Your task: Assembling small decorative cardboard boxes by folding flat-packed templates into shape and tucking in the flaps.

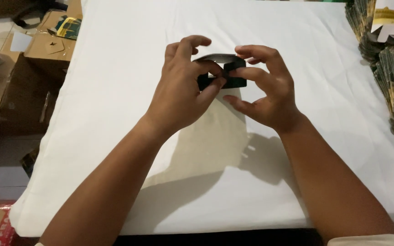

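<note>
Item held: small black folded piece (233, 75), glossy, with a curved flap catching light along its top edge; exact kind cannot be told, most of it being hidden behind the fingers. It sits above the middle of the white cloth (297, 36), raised between both hands

Left hand (183, 91): thumb and forefinger pinched on the left end of the black piece; forefinger arched high over it, remaining fingers curled underneath toward the palm. Back of hand faces the camera, wrist bent slightly inward, forearm running down to the lower left corner

Right hand (265, 89): forefinger and middle finger bent over the right end of the piece, thumb pressing from below, so the fingers are clamped on it; ring and little fingers spread loose and free beneath. Forearm runs to the lower right, a pale sleeve edge showing at the frame's bottom

Surface: table covered by the white cloth, with the shadows of both arms falling on it toward the near edge

Right edge: tall stacks of flat printed cartons (388, 59), dark green and yellow, well apart from the hands

Left edge: brown cardboard boxes (46, 50) on the floor beside the table, one bearing a small printed carton (69, 27)
</note>
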